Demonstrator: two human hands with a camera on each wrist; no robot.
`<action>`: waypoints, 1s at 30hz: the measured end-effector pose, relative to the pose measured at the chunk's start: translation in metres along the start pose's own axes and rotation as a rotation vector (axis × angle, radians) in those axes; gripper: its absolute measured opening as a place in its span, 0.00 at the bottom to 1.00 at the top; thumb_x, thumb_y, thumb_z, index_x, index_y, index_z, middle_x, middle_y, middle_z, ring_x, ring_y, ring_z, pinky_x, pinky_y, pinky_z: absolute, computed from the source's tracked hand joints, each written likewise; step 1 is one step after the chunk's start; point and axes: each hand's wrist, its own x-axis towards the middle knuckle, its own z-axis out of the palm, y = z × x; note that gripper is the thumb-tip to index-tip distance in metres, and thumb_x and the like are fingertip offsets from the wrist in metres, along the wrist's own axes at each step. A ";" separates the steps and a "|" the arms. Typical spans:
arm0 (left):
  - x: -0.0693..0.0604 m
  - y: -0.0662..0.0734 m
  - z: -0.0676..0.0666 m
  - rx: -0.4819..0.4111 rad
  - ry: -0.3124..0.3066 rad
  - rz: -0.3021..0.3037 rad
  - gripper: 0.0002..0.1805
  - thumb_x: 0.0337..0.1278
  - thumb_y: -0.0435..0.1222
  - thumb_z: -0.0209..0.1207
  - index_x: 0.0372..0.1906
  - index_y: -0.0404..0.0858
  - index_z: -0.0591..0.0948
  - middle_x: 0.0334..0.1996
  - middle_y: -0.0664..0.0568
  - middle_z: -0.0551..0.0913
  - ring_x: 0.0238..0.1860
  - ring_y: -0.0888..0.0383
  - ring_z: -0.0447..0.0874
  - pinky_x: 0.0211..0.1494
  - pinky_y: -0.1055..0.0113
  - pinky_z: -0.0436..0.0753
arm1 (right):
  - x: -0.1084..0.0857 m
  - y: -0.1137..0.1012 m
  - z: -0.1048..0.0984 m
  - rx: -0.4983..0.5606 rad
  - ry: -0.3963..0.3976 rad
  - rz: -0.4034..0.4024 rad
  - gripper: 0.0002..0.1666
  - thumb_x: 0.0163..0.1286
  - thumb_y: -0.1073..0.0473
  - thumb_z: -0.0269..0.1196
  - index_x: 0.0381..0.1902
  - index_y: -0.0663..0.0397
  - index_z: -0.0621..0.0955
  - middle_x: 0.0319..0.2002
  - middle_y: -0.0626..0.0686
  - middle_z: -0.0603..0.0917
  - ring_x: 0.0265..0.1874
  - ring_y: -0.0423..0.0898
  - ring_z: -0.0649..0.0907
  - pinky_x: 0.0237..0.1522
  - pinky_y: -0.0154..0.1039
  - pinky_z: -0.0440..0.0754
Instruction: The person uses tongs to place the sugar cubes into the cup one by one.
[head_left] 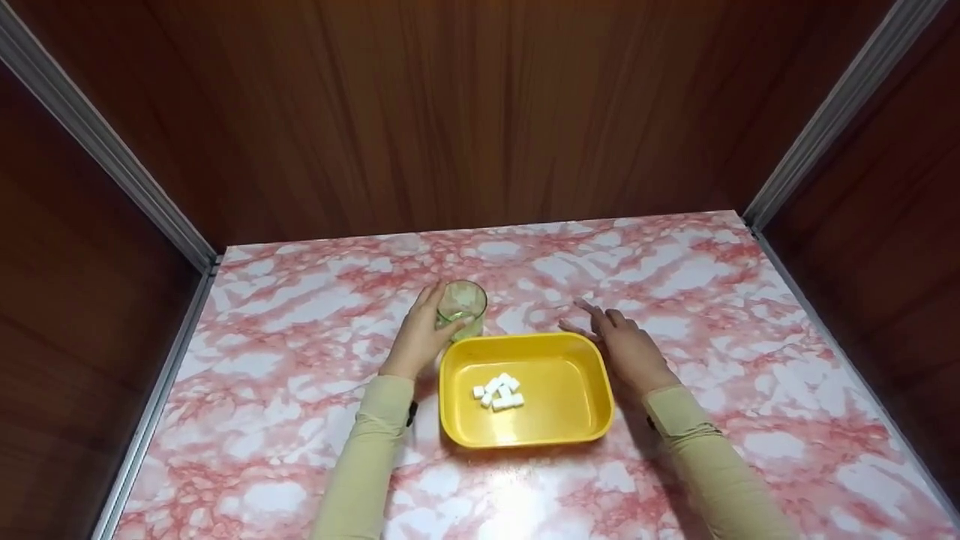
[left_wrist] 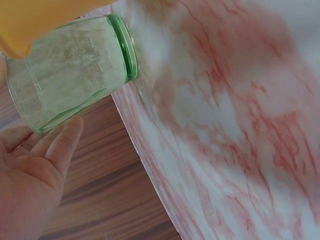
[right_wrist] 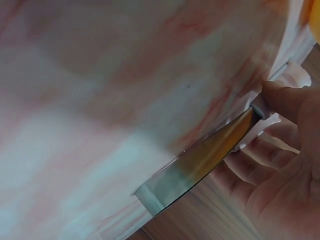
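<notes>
My left hand (head_left: 415, 339) holds a clear green-tinted drinking glass (head_left: 463, 300) that stands upright behind the tray's left corner. Its thumb lies along the front and its fingers along the left side; the left wrist view shows fingertips against the glass wall. Beyond the tray's right corner, my right hand (head_left: 631, 351) has its thumb and fingers on either side of shiny metal tongs (right_wrist: 200, 157) with pale tips, low at the table. How firmly it grips them is hard to see. In a yellow plastic tray (head_left: 559, 394) lie several small white cubes (head_left: 510, 402), heaped left of its middle.
The table (head_left: 285, 420) has a red and white marbled top. Dark wood panels (head_left: 465, 112) rise behind it and on both sides, with grey metal strips (head_left: 817, 120) at the corners. The tray stands between the two forearms.
</notes>
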 end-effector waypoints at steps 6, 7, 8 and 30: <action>0.001 0.000 -0.002 -0.009 -0.015 -0.022 0.45 0.58 0.52 0.63 0.75 0.44 0.55 0.73 0.47 0.55 0.71 0.49 0.55 0.72 0.54 0.60 | 0.002 -0.002 -0.002 -0.009 -0.055 0.017 0.41 0.69 0.67 0.58 0.74 0.37 0.57 0.46 0.58 0.75 0.36 0.59 0.78 0.38 0.58 0.81; 0.001 0.001 -0.002 -0.012 -0.016 -0.028 0.45 0.57 0.52 0.63 0.75 0.44 0.56 0.73 0.46 0.55 0.71 0.49 0.55 0.72 0.54 0.60 | 0.003 -0.003 -0.002 -0.019 -0.060 0.020 0.41 0.69 0.68 0.58 0.74 0.38 0.57 0.46 0.59 0.75 0.36 0.60 0.78 0.38 0.59 0.81; 0.001 0.001 -0.002 -0.016 -0.017 -0.033 0.45 0.57 0.51 0.63 0.75 0.44 0.56 0.73 0.46 0.55 0.71 0.48 0.55 0.72 0.53 0.60 | 0.003 -0.003 -0.001 -0.028 -0.067 0.023 0.41 0.69 0.69 0.58 0.74 0.39 0.57 0.47 0.60 0.75 0.37 0.61 0.78 0.38 0.59 0.81; 0.000 -0.001 -0.001 -0.010 -0.003 -0.001 0.46 0.57 0.53 0.62 0.75 0.43 0.55 0.72 0.46 0.57 0.70 0.49 0.57 0.71 0.54 0.62 | 0.002 -0.001 -0.006 -0.098 -0.028 0.050 0.27 0.62 0.68 0.65 0.59 0.69 0.72 0.45 0.65 0.75 0.37 0.65 0.76 0.32 0.62 0.79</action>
